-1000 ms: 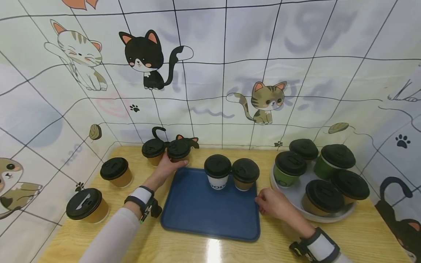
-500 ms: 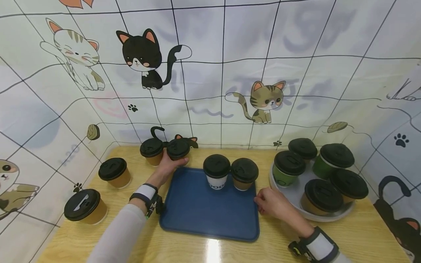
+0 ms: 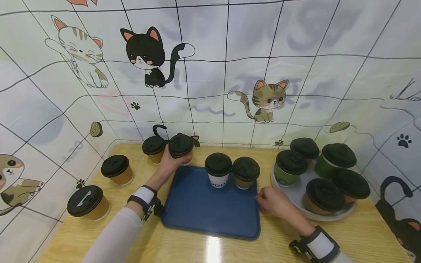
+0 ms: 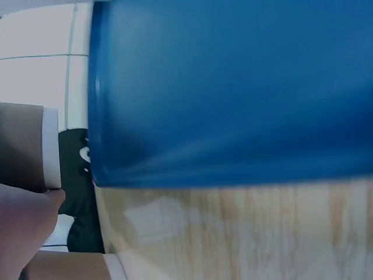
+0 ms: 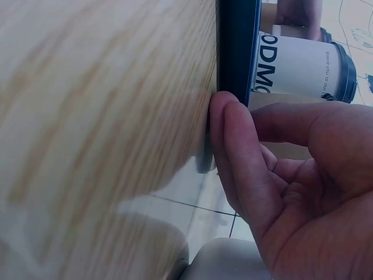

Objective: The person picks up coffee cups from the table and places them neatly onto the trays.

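At the back left, my left hand [image 3: 170,163] grips a brown paper coffee cup [image 4: 20,146] below its black lid [image 3: 181,145]. In the left wrist view the cup's pale base is off the table, level with the tray's far side. Beside it stands another lidded brown cup [image 3: 154,149]. A blue tray [image 3: 210,212] lies in the middle, bearing a white lidded cup [image 3: 218,171] and a brown lidded cup [image 3: 245,173] along its back right. My right hand [image 3: 273,201] pinches the tray's right rim with curled fingertips [image 5: 236,116] and thumb.
Two lidded brown cups [image 3: 117,170] [image 3: 88,202] stand along the left. On the right, a round white plate [image 3: 297,199] bears several green and brown lidded cups [image 3: 291,166]. A cat-print cloth [image 3: 204,73] hangs behind the wooden table [image 3: 184,248].
My left hand has raised the brown cup slightly from the table, and its lid now tilts. The right hand keeps its place at the tray's edge.
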### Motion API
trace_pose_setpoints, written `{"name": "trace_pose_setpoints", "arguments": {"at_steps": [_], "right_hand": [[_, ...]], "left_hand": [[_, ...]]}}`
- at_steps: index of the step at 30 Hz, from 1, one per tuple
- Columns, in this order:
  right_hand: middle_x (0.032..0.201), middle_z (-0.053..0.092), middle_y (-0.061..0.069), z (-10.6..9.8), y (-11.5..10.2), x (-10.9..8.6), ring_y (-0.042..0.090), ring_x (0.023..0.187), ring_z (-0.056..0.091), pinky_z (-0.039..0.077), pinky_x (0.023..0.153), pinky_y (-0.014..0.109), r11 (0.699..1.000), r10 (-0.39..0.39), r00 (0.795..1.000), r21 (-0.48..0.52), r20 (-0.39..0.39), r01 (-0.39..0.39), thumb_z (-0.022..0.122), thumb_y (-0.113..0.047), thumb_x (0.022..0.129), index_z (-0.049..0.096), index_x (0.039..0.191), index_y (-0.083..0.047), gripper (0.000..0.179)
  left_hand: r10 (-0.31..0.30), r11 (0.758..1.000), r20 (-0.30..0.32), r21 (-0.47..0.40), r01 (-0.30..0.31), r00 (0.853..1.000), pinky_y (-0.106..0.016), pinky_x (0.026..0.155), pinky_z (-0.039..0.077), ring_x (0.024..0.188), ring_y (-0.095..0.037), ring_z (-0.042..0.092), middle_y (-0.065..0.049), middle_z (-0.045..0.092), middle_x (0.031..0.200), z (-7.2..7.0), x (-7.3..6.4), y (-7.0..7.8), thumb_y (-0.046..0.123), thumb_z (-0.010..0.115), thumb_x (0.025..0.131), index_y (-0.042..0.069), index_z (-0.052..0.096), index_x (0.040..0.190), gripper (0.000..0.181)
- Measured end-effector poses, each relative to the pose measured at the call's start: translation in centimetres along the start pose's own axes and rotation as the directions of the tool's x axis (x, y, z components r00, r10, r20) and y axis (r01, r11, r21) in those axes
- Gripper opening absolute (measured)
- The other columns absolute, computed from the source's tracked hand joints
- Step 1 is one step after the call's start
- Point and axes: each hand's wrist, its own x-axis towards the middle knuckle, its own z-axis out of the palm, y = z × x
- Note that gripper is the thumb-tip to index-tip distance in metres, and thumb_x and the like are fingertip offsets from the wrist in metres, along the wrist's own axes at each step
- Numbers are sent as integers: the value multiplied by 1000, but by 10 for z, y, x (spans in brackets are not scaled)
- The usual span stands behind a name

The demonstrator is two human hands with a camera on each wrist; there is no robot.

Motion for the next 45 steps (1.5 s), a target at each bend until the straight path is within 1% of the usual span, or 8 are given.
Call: {"name": "trace_pose_setpoints", "arguments": {"at_steps": [3, 7, 13, 17, 25, 32, 39, 45], "right_hand": [[58, 61, -5, 1, -1, 0, 11, 52, 57, 44, 52, 29, 1000, 1, 1000, -1, 3, -1, 66, -7, 99, 68, 70, -13, 29], [58, 61, -6, 2, -1, 1, 11, 53, 56, 44, 52, 29, 1000, 6, 1000, -11, 1, -6, 66, -8, 99, 67, 70, -13, 30], [57, 61, -5, 1, -1, 2, 11, 52, 56, 43, 51, 29, 1000, 15, 1000, -17, 0, -15, 66, -7, 99, 68, 68, -14, 32], [57, 61, -5, 1, -1, 1, 11, 52, 56, 42, 51, 28, 1000, 27, 1000, -16, 2, -27, 67, -8, 99, 68, 68, -14, 31], [58, 62, -6, 1, -2, 1, 11, 53, 57, 43, 51, 28, 1000, 14, 1000, -21, 6, -14, 67, -7, 99, 67, 68, -13, 31], [57, 61, -6, 1, -2, 1, 11, 51, 55, 41, 51, 27, 999, 24, 1000, -27, 8, -24, 67, -8, 99, 66, 66, -14, 33], [56, 60, -6, 0, -2, 1, 11, 52, 55, 42, 53, 29, 999, 10, 1000, -32, 1, -10, 67, -7, 98, 67, 68, -14, 31], [56, 60, -6, 1, -1, 1, 11, 52, 55, 42, 53, 30, 999, 11, 1000, -31, 1, -11, 67, -8, 99, 67, 68, -14, 31]], "left_hand": [[5, 1000, 6, 19, -5, 1000, -52, 118, 31, 142, -27, 38, -11, 39, 154, -1, -7, 5, 24, 88, 84, 15, 28, 158, 96], [77, 997, 42, 18, -78, 996, -54, 118, 30, 144, -26, 38, -8, 39, 156, 0, -14, 11, 21, 87, 86, 21, 29, 162, 95], [192, 981, 123, -13, -192, 974, -53, 120, 28, 149, -20, 36, 3, 40, 161, 1, -22, 19, 8, 83, 87, 36, 30, 163, 98], [222, 975, 161, -27, -220, 962, -53, 119, 29, 148, -19, 37, 4, 43, 160, 2, -26, 24, 6, 83, 87, 32, 31, 164, 96], [241, 970, 193, -5, -245, 951, -57, 118, 28, 146, -22, 39, 2, 42, 159, 4, -36, 24, 8, 85, 84, 22, 32, 163, 96], [156, 986, 225, 27, -166, 962, -55, 118, 29, 142, -24, 44, 0, 46, 154, 7, -40, 11, 12, 87, 82, 27, 38, 159, 93], [82, 995, 262, 38, -96, 961, -53, 117, 32, 136, -27, 48, -7, 50, 148, 10, -42, 0, 9, 90, 80, 20, 42, 154, 88], [61, 997, 279, 38, -74, 958, -54, 118, 28, 135, -29, 48, -9, 50, 147, 13, -42, -7, 10, 90, 80, 18, 40, 153, 89]]}}
